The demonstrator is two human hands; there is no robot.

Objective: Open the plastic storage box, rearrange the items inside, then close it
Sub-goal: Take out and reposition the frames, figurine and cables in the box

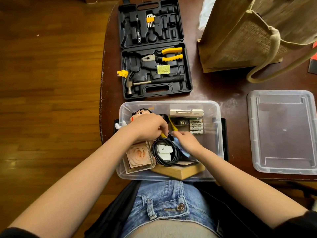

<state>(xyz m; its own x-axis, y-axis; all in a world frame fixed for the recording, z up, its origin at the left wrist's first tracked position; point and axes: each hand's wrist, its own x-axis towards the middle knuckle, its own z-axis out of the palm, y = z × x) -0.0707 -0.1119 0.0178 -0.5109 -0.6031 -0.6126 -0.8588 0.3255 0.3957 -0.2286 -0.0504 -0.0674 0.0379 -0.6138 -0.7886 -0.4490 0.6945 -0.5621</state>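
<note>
- The clear plastic storage box [217, 134] stands open on the dark wooden table [223, 86], at the edge nearest the person. Its lid [281, 133] lies flat on the table, well to the right of the box.
- Inside the box, the left hand [147, 127] reaches to the middle with fingers curled down around a yellow-handled tool [173, 127]; it seems to pinch it, but the fingertips are partly hidden.
- The right hand [186, 141] lies just beside it in the box, fingers nearly straight, resting on a blue item [184, 152]; it grips nothing that I can see.
- Also in the box: a doll [142, 113] at the far left, a row of batteries [196, 126] at the far right, a coiled black cable [164, 152] near the middle, a rose in a clear case [138, 155] at the near left, and a wooden block [180, 170] at the near wall.
- Beyond the box lies an open black tool case [154, 48].
- Risk, as I judge it: if the tool is pulled out fast, it may catch the cable coil and drag it, or knock the batteries out of their row.
- If items end up piled above the rim, the lid will probably not close well.
</note>
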